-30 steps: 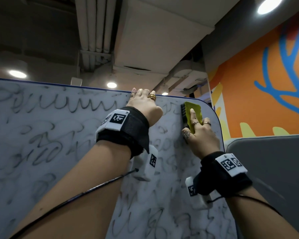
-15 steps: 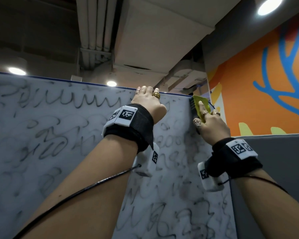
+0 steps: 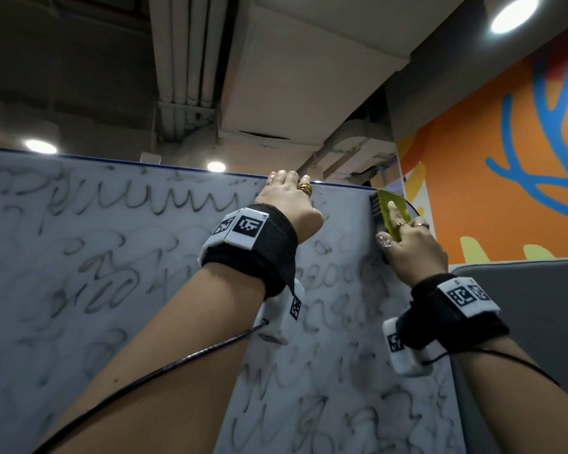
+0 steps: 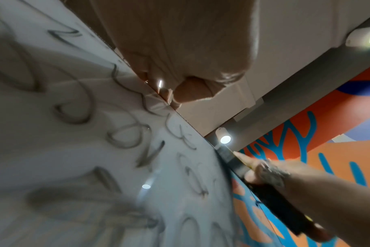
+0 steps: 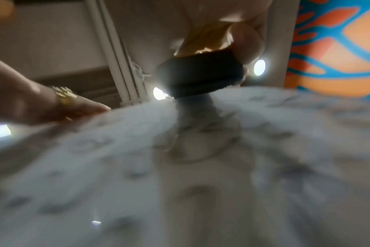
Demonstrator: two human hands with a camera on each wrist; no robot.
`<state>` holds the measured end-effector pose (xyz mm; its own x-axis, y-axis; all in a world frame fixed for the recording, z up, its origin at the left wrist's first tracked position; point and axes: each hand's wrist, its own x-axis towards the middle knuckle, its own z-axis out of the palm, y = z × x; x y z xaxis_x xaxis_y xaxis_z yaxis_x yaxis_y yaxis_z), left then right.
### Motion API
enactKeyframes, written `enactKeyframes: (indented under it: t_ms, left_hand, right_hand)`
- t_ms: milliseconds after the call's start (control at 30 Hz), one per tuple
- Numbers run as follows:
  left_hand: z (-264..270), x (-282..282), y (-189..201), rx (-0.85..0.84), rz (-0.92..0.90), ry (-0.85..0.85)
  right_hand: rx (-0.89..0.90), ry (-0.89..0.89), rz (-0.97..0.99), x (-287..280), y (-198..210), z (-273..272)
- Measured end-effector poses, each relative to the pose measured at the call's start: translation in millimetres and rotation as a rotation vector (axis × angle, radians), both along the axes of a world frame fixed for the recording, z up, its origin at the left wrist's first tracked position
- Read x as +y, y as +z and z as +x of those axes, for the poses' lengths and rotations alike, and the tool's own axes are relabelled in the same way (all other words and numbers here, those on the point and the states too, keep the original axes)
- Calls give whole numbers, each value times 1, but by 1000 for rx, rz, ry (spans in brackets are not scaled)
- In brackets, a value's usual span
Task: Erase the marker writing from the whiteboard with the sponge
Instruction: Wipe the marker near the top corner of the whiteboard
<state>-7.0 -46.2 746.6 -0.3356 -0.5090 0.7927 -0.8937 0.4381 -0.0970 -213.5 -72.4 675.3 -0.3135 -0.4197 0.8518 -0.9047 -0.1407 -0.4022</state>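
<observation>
The whiteboard point(image 3: 118, 290) is covered in smeared black marker scribbles, which also show on the whiteboard point(image 4: 84, 150) in the left wrist view. My left hand point(image 3: 286, 181) grips its top edge, fingers hooked over the rim, a gold ring on one. My right hand point(image 3: 399, 226) holds a yellow-green sponge point(image 3: 386, 204) with a dark scrub side, pressed flat on the board at its rounded top right corner. From the right wrist, the sponge's dark pad point(image 5: 201, 75) meets the blurred board, with the left hand point(image 5: 53, 103) at the left.
An orange wall with blue and yellow shapes point(image 3: 492, 152) stands to the right. A grey panel point(image 3: 522, 306) sits beside the board's right edge. Ceiling ducts and round lights point(image 3: 513, 14) are overhead. A black cable point(image 3: 177, 365) runs along my left forearm.
My right hand has slid the sponge up and to the right, from below the corner to the board's top right corner. The left hand has kept its hold on the top edge.
</observation>
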Motion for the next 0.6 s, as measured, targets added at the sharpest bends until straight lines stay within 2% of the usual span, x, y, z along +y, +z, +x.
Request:
enactKeyframes:
  t_ms: [100, 200, 300, 467, 600]
  left_hand:
    - [-1, -1, 0, -40, -25, 26]
    - [3, 0, 6, -81, -38, 48]
    - [14, 0, 16, -132, -1, 53]
    - [27, 12, 8, -113, -20, 84]
    - [45, 16, 3, -35, -110, 212]
  right_hand:
    - [82, 43, -6, 5, 6, 37]
    - [240, 35, 21, 11, -11, 69]
    - [339, -17, 67, 15, -23, 64]
    - [262, -51, 101, 20, -17, 42]
    - [233, 13, 88, 30, 8, 76]
